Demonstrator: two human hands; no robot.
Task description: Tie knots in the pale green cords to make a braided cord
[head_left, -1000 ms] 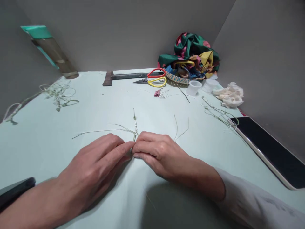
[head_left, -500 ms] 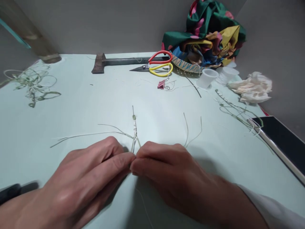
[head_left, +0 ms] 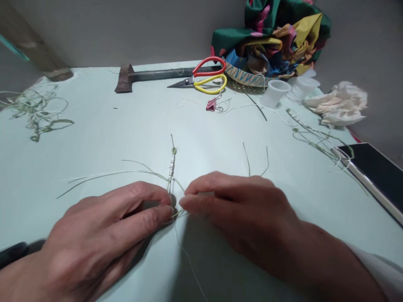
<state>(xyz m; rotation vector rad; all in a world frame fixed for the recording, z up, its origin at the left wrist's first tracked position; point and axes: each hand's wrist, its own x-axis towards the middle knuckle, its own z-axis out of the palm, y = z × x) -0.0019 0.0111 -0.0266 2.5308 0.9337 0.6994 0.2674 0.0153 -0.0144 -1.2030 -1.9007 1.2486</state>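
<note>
My fingertips have just parted, baring crossed strands that look untightened. Left of the pink binder clip and nearer me lies the knotted green-and-white cord; my left hand pinches its strands, but whether my right hand grips any I cannot tell.

Two hands, one left hand and one right hand, were at one braid, with a second braid farther off. The tabletop also carried one axe, one pair of scissors, one clip, one basket, one phone, one tissue and one tangle. There was one clear cup, beside a clear stack whose pieces could not be counted.
</note>
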